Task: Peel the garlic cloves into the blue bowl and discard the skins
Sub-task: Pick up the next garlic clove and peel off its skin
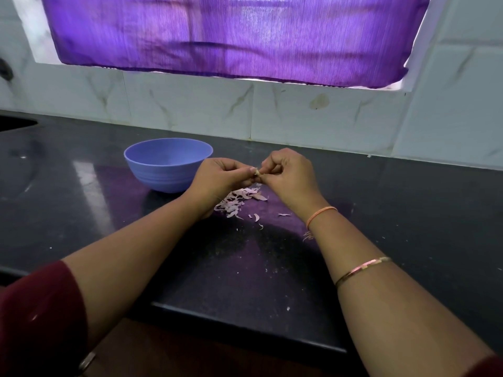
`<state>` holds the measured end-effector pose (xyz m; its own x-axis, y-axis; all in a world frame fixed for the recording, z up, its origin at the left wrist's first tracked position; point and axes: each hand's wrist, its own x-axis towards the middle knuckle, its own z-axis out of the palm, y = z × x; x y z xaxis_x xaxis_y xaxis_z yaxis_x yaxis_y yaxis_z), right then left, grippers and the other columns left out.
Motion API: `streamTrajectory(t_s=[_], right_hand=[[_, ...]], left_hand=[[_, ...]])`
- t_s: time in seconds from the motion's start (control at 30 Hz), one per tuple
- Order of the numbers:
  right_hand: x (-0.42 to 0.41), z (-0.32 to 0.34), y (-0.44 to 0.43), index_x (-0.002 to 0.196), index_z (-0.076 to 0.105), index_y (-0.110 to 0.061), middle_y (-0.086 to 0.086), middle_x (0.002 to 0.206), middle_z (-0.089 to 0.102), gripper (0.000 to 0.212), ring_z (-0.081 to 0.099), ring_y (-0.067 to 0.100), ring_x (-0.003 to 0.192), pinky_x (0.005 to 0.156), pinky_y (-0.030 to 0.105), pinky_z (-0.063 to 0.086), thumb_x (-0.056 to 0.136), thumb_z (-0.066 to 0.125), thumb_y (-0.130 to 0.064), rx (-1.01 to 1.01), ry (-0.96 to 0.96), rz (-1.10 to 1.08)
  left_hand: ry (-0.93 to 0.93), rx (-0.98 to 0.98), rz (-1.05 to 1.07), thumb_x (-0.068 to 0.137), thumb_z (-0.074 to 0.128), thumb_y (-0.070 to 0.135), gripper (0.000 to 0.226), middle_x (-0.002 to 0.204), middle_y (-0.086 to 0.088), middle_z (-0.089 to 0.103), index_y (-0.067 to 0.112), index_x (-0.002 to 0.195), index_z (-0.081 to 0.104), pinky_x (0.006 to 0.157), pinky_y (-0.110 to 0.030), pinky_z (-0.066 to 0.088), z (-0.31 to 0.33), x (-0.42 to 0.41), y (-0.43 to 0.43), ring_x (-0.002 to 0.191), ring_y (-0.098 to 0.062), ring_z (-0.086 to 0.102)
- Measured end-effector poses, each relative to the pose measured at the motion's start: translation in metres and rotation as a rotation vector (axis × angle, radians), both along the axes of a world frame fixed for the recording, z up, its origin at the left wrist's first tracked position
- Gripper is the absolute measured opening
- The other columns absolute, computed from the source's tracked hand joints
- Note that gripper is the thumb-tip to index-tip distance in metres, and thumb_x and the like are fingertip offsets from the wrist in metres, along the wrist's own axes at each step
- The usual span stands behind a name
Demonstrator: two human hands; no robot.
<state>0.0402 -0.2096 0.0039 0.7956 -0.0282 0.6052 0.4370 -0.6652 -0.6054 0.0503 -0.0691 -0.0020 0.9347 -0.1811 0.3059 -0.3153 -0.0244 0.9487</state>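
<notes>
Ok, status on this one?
Left hand and right hand both pinching one clove. Bowl left. Skins piled below. Nothing blocking.

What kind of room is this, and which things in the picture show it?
Most likely a home kitchen. A dark stone countertop runs along a wall of white marble-look tiles, under a window with a purple curtain. Garlic skins lie beside a blue bowl.

Head camera looks forward and down, close over the counter (pixel 272 281).

Bare counter (pixel 394 213) right of skins (pixel 239 200)
</notes>
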Motion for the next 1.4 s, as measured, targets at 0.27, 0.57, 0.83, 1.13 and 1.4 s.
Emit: streamTrajectory(t_s=[0.27,0.57,0.83,1.13,1.4], right_hand=[[-0.0007,-0.0003,0.0026,0.069,0.067,-0.001,0.002,0.076,0.063,0.007,0.055,0.004,0.06,0.061,0.019,0.052,0.073,0.073,0.0,0.044,0.023,0.02],[0.0009,-0.0003,0.0017,0.071,0.061,-0.013,0.009,0.077,0.069,0.016,0.069,0.023,0.076,0.073,0.037,0.058,0.076,0.073,-0.005,0.207,0.098,0.102],[-0.0012,0.0041,0.0016,0.086,0.06,-0.003,0.004,0.072,0.062,0.01,0.063,0.014,0.065,0.072,0.034,0.059,0.082,0.063,0.005,0.396,0.093,0.18],[-0.0007,0.0004,0.0009,0.084,0.064,-0.009,0.002,0.078,0.066,0.011,0.067,0.019,0.075,0.076,0.038,0.058,0.079,0.068,-0.001,0.266,0.076,0.134],[0.004,-0.0023,-0.0004,0.085,0.065,-0.006,0.007,0.082,0.069,0.008,0.069,0.022,0.078,0.078,0.041,0.056,0.08,0.066,0.0,0.21,0.049,0.076]], left_hand=[[-0.043,0.071,0.076,0.085,0.063,0.005,0.016,0.078,-0.018,0.068,-0.01,0.079,0.063,0.079,-0.03,0.055,-0.0012,0.0017,-0.0005,0.074,-0.018,0.064],[-0.1,0.147,0.131,0.085,0.064,0.01,0.014,0.076,-0.015,0.069,0.009,0.071,0.067,0.083,-0.043,0.053,0.0012,0.0045,0.002,0.074,-0.021,0.061],[-0.118,0.228,0.251,0.084,0.064,0.015,0.016,0.07,-0.007,0.068,0.012,0.069,0.066,0.077,-0.039,0.055,0.0004,0.0079,0.0053,0.068,-0.016,0.061],[-0.145,0.227,0.222,0.077,0.074,0.024,0.023,0.065,-0.003,0.064,0.003,0.075,0.064,0.063,-0.022,0.053,-0.0007,0.0068,0.0034,0.058,-0.007,0.057],[-0.143,0.146,0.124,0.083,0.067,0.011,0.009,0.077,-0.003,0.07,0.019,0.082,0.07,0.074,-0.022,0.056,0.0016,0.004,0.0026,0.073,-0.012,0.064]])
